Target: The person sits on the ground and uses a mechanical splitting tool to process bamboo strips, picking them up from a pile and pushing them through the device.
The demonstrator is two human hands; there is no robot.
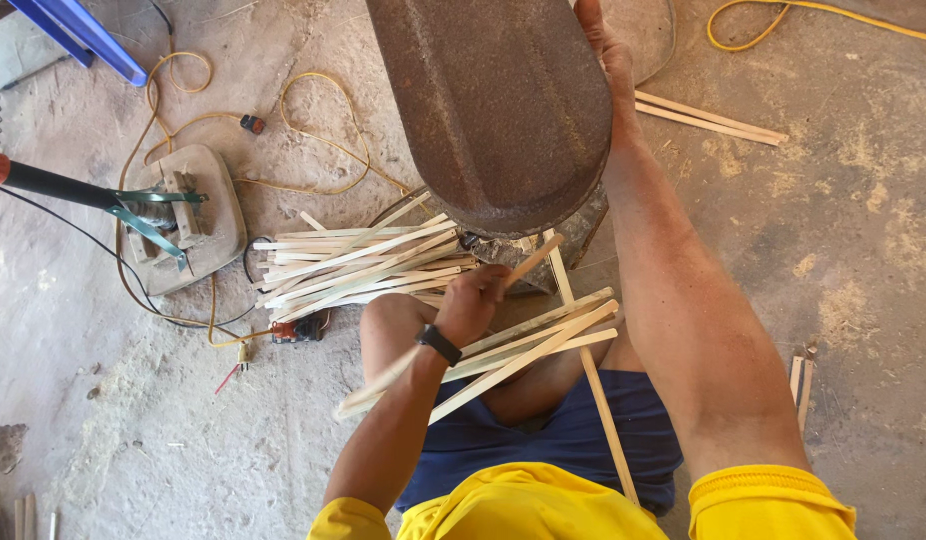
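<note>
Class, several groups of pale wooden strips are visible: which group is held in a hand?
The bundle of strips across the lap, gripped by the left hand; other strips lie on the floor.

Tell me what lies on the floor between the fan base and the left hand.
In the head view, a pile of pale wooden strips lies between the fan base and the left hand, with yellow cable nearby.

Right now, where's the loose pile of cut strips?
In the head view the pile of strips lies on the floor left of centre, between the fan base and the left hand, just under the rusty metal guard.
</note>
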